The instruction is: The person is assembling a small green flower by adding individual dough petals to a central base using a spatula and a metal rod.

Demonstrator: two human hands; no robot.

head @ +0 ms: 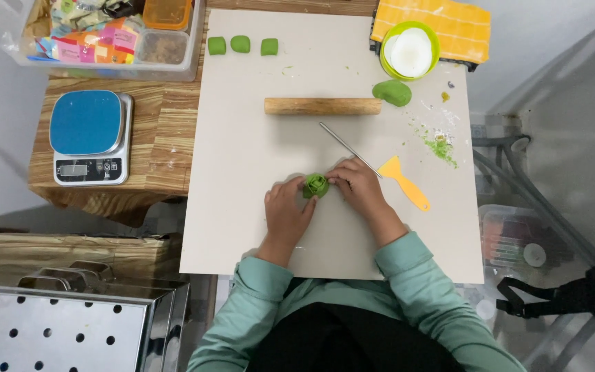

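A small green dough piece, folded like a rose, sits on the grey work mat. My left hand touches its left side with the fingertips. My right hand pinches its right side. Both wrists wear pale green sleeves. A thin metal rod lies just beyond my right hand, and a yellow plastic scraper lies to the right of it.
A wooden rolling pin lies mid-mat. Three green dough portions line the far edge; a larger lump sits by a green bowl. A blue-topped kitchen scale is left; a perforated metal tray is near left.
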